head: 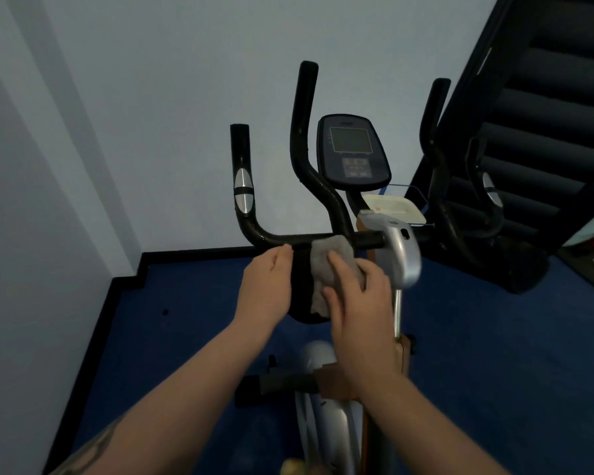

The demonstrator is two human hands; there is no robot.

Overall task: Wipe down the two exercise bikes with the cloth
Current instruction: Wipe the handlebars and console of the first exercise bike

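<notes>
A: What can't be made out here?

B: The right hand (357, 303) covers much of the grey cloth (326, 265), so its grip is unclear. The console (352, 152) screen is dark, its buttons too small to read.

A: And lower down?

B: The bike frame (326, 416) runs off the bottom edge. The staircase (546, 114) is cut by the right edge, with blurred coloured things beneath it.

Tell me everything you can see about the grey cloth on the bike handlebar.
The grey cloth looks like soft, crumpled fabric. Its top edge lies against the black horizontal handlebar near the middle, and it hangs down over a black padded part below. The right hand presses it with straight fingers; the left hand grips the black part beside it, not clearly touching the cloth.
</notes>
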